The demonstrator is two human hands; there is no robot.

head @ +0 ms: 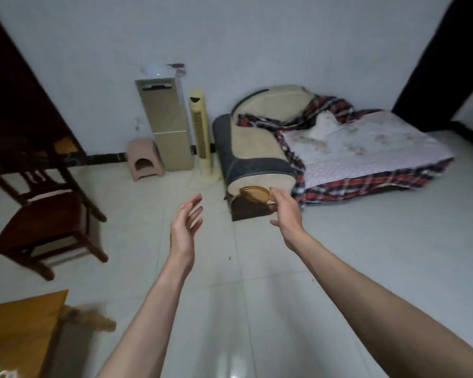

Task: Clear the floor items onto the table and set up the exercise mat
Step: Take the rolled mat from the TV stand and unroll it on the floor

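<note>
My left hand (186,227) is stretched out over the pale tiled floor (257,296), palm turned inward, fingers apart, holding nothing. My right hand (286,211) reaches forward with loosely curled fingers and no object in it. Its fingertips overlap the right edge of a round brown wooden disc (253,195) on the front end of the sofa armrest (254,159); I cannot tell whether they touch. A corner of the yellow wooden table (19,326) shows at the lower left. No exercise mat is in view.
A dark wooden chair (44,222) stands at left. Against the far wall are a pink stool (145,159), a beige cabinet (167,124) and a yellow tower fan (201,135). A sofa bed with a plaid blanket (366,148) fills the right. A blurred tan object (93,320) lies by the table.
</note>
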